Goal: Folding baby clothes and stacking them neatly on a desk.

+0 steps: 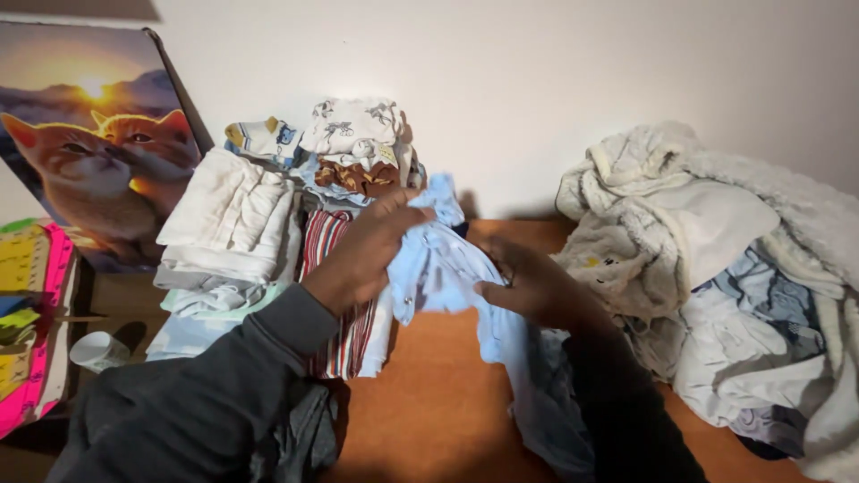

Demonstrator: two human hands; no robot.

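Both hands hold pale blue garment [447, 268], hanging lengthwise

Folded clothes stack [268, 241] sits at back-left of bench [429, 402], against wall [537, 80]. Loose laundry heap [725, 277] on the right side. Baby shirt [447, 268] btwn the two, in both hands: left hand [362, 250] at its top, right hand [528, 286] just right. Cat picture [89, 134] leans behind stack, far left; cup [98, 351] in front of it.
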